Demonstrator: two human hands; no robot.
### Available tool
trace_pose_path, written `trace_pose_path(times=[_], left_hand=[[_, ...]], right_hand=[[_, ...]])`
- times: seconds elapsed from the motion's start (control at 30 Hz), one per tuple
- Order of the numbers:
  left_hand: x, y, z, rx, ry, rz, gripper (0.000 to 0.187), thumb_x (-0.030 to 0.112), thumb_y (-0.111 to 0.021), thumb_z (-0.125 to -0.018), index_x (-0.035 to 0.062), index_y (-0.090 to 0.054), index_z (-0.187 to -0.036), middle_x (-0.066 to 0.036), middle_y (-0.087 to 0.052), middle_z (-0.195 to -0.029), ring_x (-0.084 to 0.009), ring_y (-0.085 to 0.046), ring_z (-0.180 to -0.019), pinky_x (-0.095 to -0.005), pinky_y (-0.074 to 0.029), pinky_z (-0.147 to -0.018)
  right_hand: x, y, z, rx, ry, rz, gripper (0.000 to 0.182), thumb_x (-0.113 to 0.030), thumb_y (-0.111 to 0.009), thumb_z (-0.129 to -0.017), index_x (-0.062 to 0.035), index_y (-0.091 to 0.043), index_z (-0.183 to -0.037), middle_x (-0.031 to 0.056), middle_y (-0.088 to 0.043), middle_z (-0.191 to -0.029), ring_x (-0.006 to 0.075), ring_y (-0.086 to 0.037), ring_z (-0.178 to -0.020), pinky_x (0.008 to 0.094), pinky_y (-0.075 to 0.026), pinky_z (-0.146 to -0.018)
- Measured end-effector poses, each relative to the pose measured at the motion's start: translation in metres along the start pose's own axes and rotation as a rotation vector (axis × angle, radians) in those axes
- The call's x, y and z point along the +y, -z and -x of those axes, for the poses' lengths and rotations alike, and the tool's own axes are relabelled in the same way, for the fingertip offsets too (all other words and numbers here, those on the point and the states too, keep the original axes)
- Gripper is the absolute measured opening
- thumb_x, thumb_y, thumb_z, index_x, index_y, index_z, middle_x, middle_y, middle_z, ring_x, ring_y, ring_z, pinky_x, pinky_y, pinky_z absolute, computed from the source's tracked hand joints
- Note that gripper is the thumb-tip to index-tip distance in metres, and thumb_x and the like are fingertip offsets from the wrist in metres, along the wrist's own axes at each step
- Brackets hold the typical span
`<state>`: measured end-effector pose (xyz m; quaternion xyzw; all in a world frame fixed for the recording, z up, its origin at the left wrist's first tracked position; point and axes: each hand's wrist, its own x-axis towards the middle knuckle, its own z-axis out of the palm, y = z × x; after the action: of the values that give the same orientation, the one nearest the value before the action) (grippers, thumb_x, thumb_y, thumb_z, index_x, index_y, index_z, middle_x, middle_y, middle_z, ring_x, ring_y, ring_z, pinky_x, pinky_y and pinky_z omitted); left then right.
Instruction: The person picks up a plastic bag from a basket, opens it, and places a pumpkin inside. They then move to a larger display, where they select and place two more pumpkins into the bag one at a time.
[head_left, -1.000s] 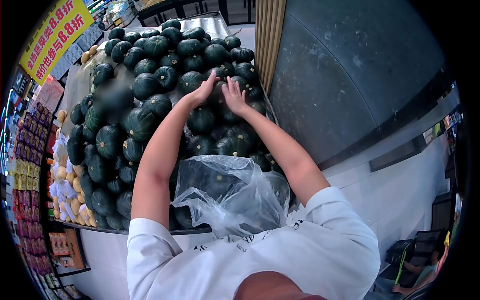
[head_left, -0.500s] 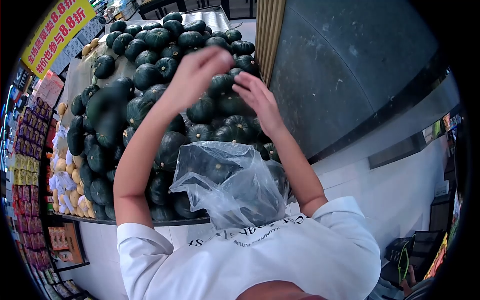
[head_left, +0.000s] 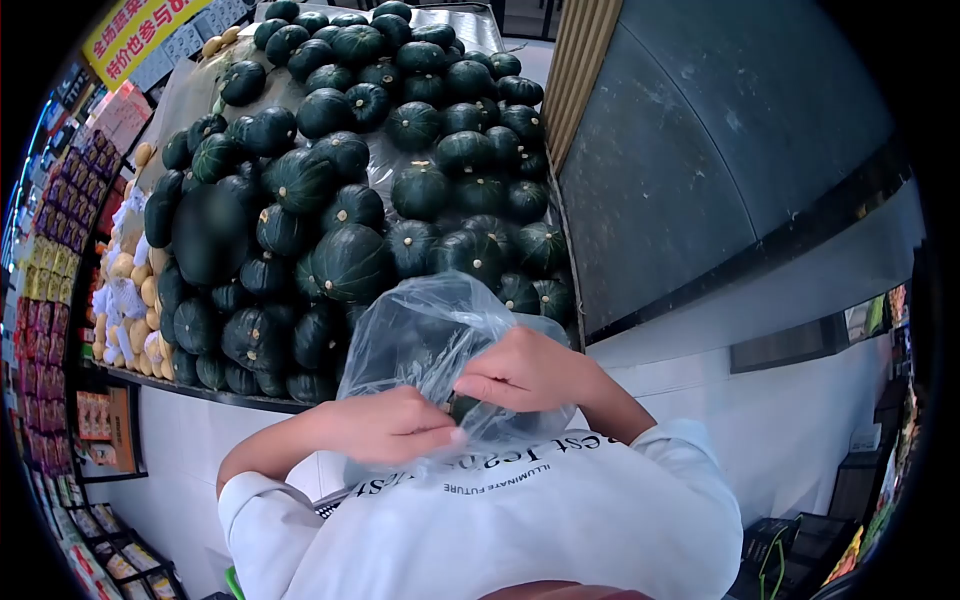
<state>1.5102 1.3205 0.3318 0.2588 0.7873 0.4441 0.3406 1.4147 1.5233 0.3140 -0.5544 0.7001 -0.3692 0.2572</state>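
Observation:
A clear plastic bag (head_left: 400, 315) is held close in front of my chest at the near edge of the produce stand. My left hand (head_left: 392, 425) pinches its near side, the fingers pointing right. Higher and to the right, my right hand (head_left: 525, 370) is closed on the bunched film, its thumb lying along the top. Between the two hands a patch of dark green shows in the bag's gap. Just beyond the bag, dark green pumpkins (head_left: 350, 262) are heaped on the stand.
Yellowish potatoes (head_left: 128, 265), some in white netting, lie along the stand's left side. Packaged goods fill a shelf (head_left: 60, 300) farther left. A dark panel (head_left: 690, 170) rises on the right, with a black basket (head_left: 765, 545) on the floor below.
Both hands have come back from over the pumpkins to the bag and closed on it. The bag's film is now pulled up and gathered. The view has shifted slightly.

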Motion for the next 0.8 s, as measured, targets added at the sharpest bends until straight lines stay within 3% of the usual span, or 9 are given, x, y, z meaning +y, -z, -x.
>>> trace_pose_path(times=[0.17,0.2,0.23,0.27,0.37,0.47,0.6,0.77,0.8], left_hand=[[-0.019,-0.020,0.019,0.133,0.432,0.124,0.056,0.039,-0.035,-0.097,-0.0039,-0.056,-0.068,-0.019,-0.051,-0.056,-0.0298,-0.051,-0.054,-0.0401,-0.041,-0.058],[-0.024,-0.028,0.020,0.131,0.543,0.118,0.059,0.044,-0.031,-0.097,-0.0037,-0.058,-0.074,-0.019,-0.056,-0.063,-0.0299,-0.054,-0.062,-0.0409,-0.042,-0.064],[-0.029,-0.036,0.021,0.198,0.506,0.160,0.057,0.044,-0.031,-0.097,-0.0033,-0.058,-0.078,-0.019,-0.057,-0.067,-0.0306,-0.055,-0.066,-0.0404,-0.042,-0.067],[-0.034,-0.044,0.021,0.262,0.471,0.202,0.056,0.044,-0.031,-0.097,-0.0029,-0.058,-0.082,-0.020,-0.058,-0.071,-0.0314,-0.055,-0.070,-0.0399,-0.042,-0.070],[-0.032,-0.049,0.022,0.338,0.502,0.291,0.049,0.044,-0.031,-0.097,0.0008,-0.053,-0.106,-0.018,-0.059,-0.091,-0.0300,-0.055,-0.085,-0.0381,-0.041,-0.080],[-0.025,-0.052,0.021,0.411,0.467,0.362,0.049,0.043,-0.031,-0.097,0.0018,-0.047,-0.118,-0.015,-0.056,-0.104,-0.0253,-0.054,-0.090,-0.0364,-0.042,-0.083],[-0.033,-0.060,0.005,0.452,0.328,0.537,0.055,0.043,-0.033,-0.097,0.0000,-0.039,-0.130,-0.012,-0.048,-0.120,-0.0183,-0.050,-0.093,-0.0304,-0.042,-0.084],[-0.039,-0.058,-0.019,0.410,0.398,0.677,0.057,0.041,-0.032,-0.097,0.0010,-0.033,-0.137,-0.009,-0.034,-0.139,-0.0165,-0.048,-0.100,-0.0281,-0.041,-0.087],[-0.034,-0.055,-0.023,0.419,0.381,0.734,0.056,0.040,-0.029,-0.097,0.0018,-0.031,-0.138,-0.009,-0.029,-0.143,-0.0192,-0.042,-0.117,-0.0296,-0.034,-0.098]], right_hand=[[-0.002,-0.021,-0.001,-0.044,0.000,0.009,0.020,-0.022,-0.060,-0.082,-0.0040,-0.063,-0.089,0.0129,-0.062,-0.073,0.0307,-0.060,-0.066,0.0380,-0.048,-0.062],[-0.006,-0.020,-0.002,-0.041,-0.014,0.046,0.021,-0.023,-0.061,-0.081,-0.0041,-0.063,-0.091,0.0122,-0.062,-0.076,0.0303,-0.060,-0.068,0.0381,-0.048,-0.063],[-0.010,-0.018,-0.003,-0.036,-0.027,0.082,0.023,-0.023,-0.061,-0.080,-0.0041,-0.063,-0.093,0.0115,-0.063,-0.078,0.0299,-0.061,-0.069,0.0383,-0.048,-0.063],[-0.012,-0.017,-0.003,-0.114,-0.049,0.137,0.028,-0.025,-0.063,-0.078,-0.0047,-0.061,-0.098,0.0110,-0.061,-0.092,0.0282,-0.060,-0.084,0.0385,-0.047,-0.070],[-0.002,-0.025,-0.003,-0.057,0.032,0.296,0.041,-0.031,-0.065,-0.077,-0.0067,-0.059,-0.109,0.0082,-0.059,-0.098,0.0237,-0.059,-0.086,0.0357,-0.047,-0.069],[-0.009,-0.018,0.007,-0.129,-0.143,0.238,0.056,-0.038,-0.067,-0.075,-0.0083,-0.053,-0.120,0.0137,-0.054,-0.114,0.0286,-0.053,-0.106,0.0387,-0.045,-0.083],[-0.013,-0.009,0.024,-0.186,-0.316,0.210,0.073,-0.044,-0.066,-0.075,-0.0094,-0.039,-0.134,0.0220,-0.040,-0.134,0.0362,-0.033,-0.128,0.0411,-0.032,-0.103],[0.004,-0.017,0.045,-0.100,-0.204,-0.044,0.074,-0.037,-0.065,-0.079,-0.0061,-0.032,-0.138,0.0207,-0.034,-0.139,0.0349,-0.031,-0.130,0.0396,-0.027,-0.106],[0.009,-0.021,0.050,-0.059,-0.193,-0.134,0.072,-0.035,-0.064,-0.081,-0.0046,-0.031,-0.138,0.0201,-0.034,-0.139,0.0340,-0.031,-0.130,0.0390,-0.026,-0.107]])
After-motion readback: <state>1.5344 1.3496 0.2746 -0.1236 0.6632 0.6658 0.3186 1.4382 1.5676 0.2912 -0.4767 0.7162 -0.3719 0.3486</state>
